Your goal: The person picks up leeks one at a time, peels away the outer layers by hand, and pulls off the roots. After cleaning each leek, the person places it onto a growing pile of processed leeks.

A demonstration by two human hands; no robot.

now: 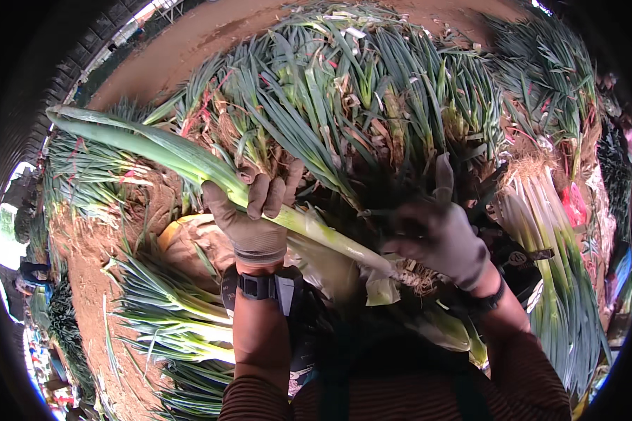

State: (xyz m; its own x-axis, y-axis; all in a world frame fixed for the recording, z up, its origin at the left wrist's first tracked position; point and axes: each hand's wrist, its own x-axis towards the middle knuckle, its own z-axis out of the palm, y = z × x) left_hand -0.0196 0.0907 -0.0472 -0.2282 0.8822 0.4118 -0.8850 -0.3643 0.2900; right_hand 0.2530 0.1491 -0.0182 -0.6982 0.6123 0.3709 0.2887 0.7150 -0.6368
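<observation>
A long leek [323, 231] lies slantwise across the middle, its green leaves up to the far left and its pale root end low on the right. My left hand [249, 224], in a tan work glove, has its fingers wrapped round the green part of the stalk. At the root end, the tangled roots [420, 278] hang close under my right hand [446, 245]. That hand wears a pale glove and is smeared by motion. Its fingers and anything in them cannot be made out. Loose peeled leaf pieces [383, 288] hang beneath the stalk.
Big heaps of leeks [393, 91] spread across the far side. A bundle of cleaned leeks [551, 238] lies at the right, roots away from me. More leeks [182, 309] lie to the left, beside a tan sack [200, 242]. Bare brown soil [84, 295] shows farther left.
</observation>
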